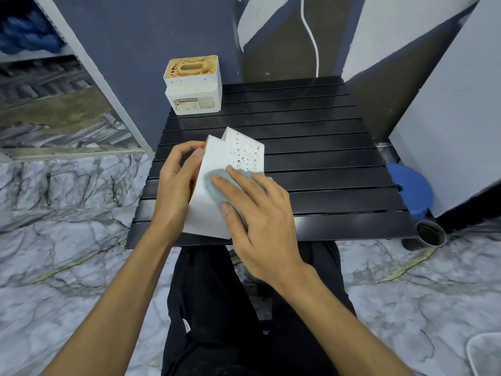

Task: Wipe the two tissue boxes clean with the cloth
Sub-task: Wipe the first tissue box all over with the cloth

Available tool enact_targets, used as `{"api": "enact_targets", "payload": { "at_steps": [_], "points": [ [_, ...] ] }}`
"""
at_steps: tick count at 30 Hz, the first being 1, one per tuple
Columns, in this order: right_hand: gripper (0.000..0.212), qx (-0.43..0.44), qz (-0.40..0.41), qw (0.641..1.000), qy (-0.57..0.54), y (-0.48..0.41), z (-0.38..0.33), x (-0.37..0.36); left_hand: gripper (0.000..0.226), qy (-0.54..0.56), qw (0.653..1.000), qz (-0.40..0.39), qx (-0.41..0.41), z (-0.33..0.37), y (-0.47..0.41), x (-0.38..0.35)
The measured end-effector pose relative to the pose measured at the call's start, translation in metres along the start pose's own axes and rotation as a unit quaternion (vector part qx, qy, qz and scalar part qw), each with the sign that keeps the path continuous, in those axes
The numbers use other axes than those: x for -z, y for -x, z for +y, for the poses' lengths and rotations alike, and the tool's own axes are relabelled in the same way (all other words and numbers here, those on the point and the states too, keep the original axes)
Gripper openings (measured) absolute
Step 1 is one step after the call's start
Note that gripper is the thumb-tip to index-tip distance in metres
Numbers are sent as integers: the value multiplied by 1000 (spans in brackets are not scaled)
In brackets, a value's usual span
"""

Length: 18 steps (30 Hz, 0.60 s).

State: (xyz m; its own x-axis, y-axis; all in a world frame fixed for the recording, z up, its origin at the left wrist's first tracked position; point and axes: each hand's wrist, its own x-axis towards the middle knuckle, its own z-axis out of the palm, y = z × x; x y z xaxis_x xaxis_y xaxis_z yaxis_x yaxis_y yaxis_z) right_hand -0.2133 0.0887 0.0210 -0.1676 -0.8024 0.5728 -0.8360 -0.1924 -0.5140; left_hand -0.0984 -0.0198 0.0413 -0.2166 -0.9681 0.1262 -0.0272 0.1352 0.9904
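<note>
Head view: the left hand point(173, 185) grips the tilted tissue box point(210, 161) at the near edge of the table point(325, 172), the right hand point(260, 213), fingers straight, presses the cloth point(212, 184) on its side, and a hard push might tip it off, its footing being hard to see.

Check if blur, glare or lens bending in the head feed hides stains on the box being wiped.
Head view: the brown specks on the held tissue box read clearly, and the cloth and right hand show no motion smear; head view: only a dull sheen on the black table; head view: wide-angle bending skews the edges, and the label on the far tissue box is soft.
</note>
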Motion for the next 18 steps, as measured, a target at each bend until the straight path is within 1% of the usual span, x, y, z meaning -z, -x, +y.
{"api": "enact_targets", "payload": {
  "at_steps": [4,6,8,10,12,15,17,18],
  "points": [
    [37,-20,-10,1000,-7,-3,-1,1,24,0,1000,0,-4,0,1,0],
    [37,-63,-18,998,-22,-11,6,3,26,1,1000,0,-4,1,2,-3],
    [38,-119,-13,991,-61,-18,16,5,26,-9,1000,2,-8,2,1,-5],
    [39,-149,-7,985,-92,-15,22,6,25,-15,1000,4,-12,4,1,-7],
    [40,-141,-11,987,-77,-3,19,7,25,-15,1000,1,-16,4,1,-9],
    [41,-73,-18,997,-17,10,5,7,24,-16,1000,-15,-13,7,2,-11],
    [41,-31,-28,999,-12,3,3,7,22,-25,999,-30,-14,7,1,-10],
    [40,-27,-31,999,-20,-3,5,7,21,-25,999,-36,-12,6,0,-10]
  ]
}}
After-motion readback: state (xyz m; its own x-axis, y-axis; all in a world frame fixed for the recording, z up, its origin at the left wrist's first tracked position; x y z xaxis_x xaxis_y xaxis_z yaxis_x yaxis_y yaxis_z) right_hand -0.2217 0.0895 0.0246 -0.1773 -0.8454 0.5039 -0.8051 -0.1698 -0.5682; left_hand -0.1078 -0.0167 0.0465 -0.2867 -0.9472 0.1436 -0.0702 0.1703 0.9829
